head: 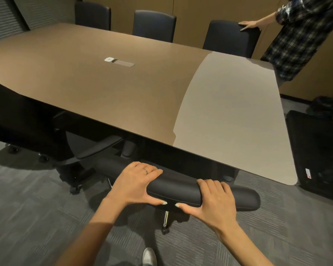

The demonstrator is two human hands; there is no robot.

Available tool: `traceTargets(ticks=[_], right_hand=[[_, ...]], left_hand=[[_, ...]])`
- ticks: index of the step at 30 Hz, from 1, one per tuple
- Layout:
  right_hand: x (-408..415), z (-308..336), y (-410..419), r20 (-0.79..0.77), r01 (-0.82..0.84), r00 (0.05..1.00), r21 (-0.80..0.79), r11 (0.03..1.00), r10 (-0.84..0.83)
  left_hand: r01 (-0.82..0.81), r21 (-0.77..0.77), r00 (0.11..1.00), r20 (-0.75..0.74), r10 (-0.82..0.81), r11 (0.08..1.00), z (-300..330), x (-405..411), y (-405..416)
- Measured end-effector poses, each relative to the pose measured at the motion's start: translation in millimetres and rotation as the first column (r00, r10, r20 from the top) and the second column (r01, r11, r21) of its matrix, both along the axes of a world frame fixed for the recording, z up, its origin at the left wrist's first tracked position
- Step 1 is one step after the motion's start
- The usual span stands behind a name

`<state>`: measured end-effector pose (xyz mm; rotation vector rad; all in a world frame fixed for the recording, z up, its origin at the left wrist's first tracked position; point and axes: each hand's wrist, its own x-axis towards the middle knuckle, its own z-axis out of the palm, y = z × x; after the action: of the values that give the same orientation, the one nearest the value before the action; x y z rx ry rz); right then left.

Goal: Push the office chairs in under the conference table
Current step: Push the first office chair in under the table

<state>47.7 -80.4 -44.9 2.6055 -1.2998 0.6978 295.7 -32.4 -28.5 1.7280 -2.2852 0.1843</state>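
A black office chair (pixel 179 191) stands at the near edge of the long brown conference table (pixel 108 87), its seat mostly under the tabletop. My left hand (pixel 136 181) and my right hand (pixel 215 200) both grip the top of its backrest, fingers over the front and thumbs behind. A second black chair (pixel 23 120) sits tucked in at the left, with an armrest (pixel 98 148) sticking out. Three dark chairs line the far side (pixel 92 15) (pixel 154 24) (pixel 229 38).
Another person in a plaid shirt (pixel 304 35) stands at the far right with a hand on the rightmost far chair. A cable hatch (pixel 119 62) is set in the tabletop. A black case (pixel 315 150) and a bag lie on the carpet at the right.
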Motion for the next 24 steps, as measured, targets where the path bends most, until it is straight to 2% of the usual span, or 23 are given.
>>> traceTargets(ticks=[8,24], right_hand=[[9,1,-26,-0.004,0.047,0.999,0.018,0.999,-0.047],[38,6,-64,-0.017,0.163,0.987,0.025,0.986,-0.163]], left_hand=[[0.065,-0.024,0.998,-0.002,-0.066,0.998,1,10,-38],[0.117,0.053,0.993,0.017,-0.118,0.992,5,37,-103]])
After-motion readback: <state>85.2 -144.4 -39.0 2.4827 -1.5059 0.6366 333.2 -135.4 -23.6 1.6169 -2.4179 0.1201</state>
